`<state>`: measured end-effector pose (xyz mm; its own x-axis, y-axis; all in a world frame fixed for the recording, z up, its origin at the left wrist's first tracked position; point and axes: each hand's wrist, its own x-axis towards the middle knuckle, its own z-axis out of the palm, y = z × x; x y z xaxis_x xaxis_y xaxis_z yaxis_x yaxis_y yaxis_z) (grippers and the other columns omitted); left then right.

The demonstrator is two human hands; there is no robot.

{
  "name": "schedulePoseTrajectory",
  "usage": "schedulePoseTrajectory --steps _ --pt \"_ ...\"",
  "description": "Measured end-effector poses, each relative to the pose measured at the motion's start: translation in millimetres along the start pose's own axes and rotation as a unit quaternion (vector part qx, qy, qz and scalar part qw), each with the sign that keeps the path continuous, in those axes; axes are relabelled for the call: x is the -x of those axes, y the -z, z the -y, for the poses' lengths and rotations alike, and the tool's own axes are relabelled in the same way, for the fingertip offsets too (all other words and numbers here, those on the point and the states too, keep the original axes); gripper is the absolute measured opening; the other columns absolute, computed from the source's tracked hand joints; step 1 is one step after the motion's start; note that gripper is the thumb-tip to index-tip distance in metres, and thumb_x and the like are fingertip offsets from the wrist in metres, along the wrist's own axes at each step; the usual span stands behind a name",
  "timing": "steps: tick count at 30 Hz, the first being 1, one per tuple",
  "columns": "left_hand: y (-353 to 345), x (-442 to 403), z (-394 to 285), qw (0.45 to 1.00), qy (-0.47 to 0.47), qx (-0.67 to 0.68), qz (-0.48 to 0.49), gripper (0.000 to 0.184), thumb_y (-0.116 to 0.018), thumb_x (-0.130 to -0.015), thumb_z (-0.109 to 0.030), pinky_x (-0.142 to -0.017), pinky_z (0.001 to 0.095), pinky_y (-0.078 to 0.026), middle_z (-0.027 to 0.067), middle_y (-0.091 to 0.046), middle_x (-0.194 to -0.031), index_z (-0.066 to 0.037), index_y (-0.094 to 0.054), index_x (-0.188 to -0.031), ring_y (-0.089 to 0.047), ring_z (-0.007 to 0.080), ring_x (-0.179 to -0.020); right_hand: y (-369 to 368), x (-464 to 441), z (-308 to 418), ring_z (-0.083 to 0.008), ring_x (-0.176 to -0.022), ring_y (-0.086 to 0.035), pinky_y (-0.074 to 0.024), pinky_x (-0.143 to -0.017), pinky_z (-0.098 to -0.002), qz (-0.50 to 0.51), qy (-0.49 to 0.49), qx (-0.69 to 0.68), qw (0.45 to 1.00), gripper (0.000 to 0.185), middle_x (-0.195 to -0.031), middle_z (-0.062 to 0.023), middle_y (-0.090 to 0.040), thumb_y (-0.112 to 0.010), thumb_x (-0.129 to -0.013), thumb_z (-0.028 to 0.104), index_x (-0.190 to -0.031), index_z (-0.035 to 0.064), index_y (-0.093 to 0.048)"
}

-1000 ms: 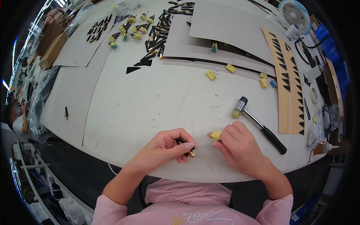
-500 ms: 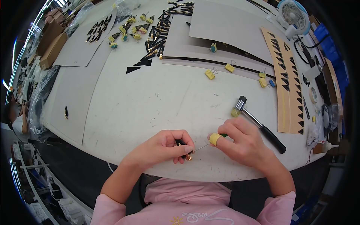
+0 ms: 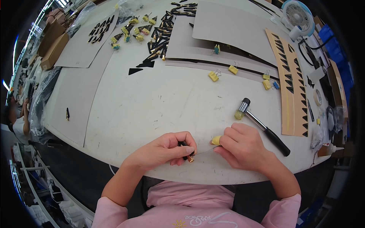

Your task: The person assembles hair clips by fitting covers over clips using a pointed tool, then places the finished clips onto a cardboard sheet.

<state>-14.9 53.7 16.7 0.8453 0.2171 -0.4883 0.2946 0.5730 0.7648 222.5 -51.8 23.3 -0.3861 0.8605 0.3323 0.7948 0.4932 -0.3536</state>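
My left hand (image 3: 165, 151) is closed around a small black tab with a gold metal fitting (image 3: 191, 159), pinched between thumb and fingers near the table's front edge. My right hand (image 3: 245, 146), a yellow wrap on one finger, grips a thin screwdriver (image 3: 204, 151). Its metal shaft reaches left to the gold fitting, while the handle is hidden in my fist. Whether the tip sits in a screw is too small to see. Just beyond my right hand lies a hammer (image 3: 262, 123) with a black grip and a yellowish head face.
Black tabs with gold fittings (image 3: 161, 36) are heaped at the back. Binder clips (image 3: 214, 76) lie around grey boards (image 3: 232, 22). A tan strip with black triangles (image 3: 287, 87) is at right, near a fan (image 3: 298, 15). One tab (image 3: 67, 114) lies far left.
My right hand has turned, its fingers curling further over the screwdriver, and the green handle end no longer shows. My left hand holds the tab in nearly the same place.
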Motion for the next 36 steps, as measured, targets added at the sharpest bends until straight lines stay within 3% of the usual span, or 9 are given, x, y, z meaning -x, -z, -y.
schedulePoseTrajectory --steps 25,31,36 --pt "-1.7 -1.2 2.4 1.0 -0.017 -0.013 -0.012 0.016 -0.058 -0.099 -0.021 -0.058 0.0181 -0.041 -0.0004 -0.058 -0.084 -0.006 -0.057 -0.097 -0.052 0.0038 -0.066 0.4 -1.8 -0.8 -0.0209 -0.065 -0.049 -0.0411 -0.056 -0.0341 0.011 -0.013 0.009 1.0 0.02 -0.071 -0.0041 -0.048 -0.076 -0.077 0.017 -0.079 0.0076 -0.058" --pt "-1.6 -1.8 4.3 0.999 -0.013 -0.036 -0.016 0.015 -0.059 -0.099 -0.021 -0.059 0.0189 -0.042 -0.0008 -0.059 -0.083 -0.006 -0.057 -0.098 -0.052 0.004 -0.067 1.2 -5.6 -0.4 -0.0233 -0.07 -0.049 -0.0423 -0.059 -0.0344 -0.007 -0.013 0.023 1.0 0.025 -0.077 -0.0066 -0.049 -0.079 -0.074 0.017 -0.077 0.0055 -0.057" --pt "-2.3 -1.1 2.2 0.999 -0.007 -0.043 -0.016 0.015 -0.059 -0.098 -0.021 -0.059 0.0194 -0.042 -0.001 -0.059 -0.083 -0.006 -0.057 -0.097 -0.053 0.0041 -0.068 5.8 -10.2 -2.4 -0.0208 -0.075 -0.053 -0.0454 -0.059 -0.0313 0.005 0.012 0.028 1.0 0.024 -0.081 -0.0049 -0.049 -0.075 -0.078 0.021 -0.08 0.0067 -0.056"
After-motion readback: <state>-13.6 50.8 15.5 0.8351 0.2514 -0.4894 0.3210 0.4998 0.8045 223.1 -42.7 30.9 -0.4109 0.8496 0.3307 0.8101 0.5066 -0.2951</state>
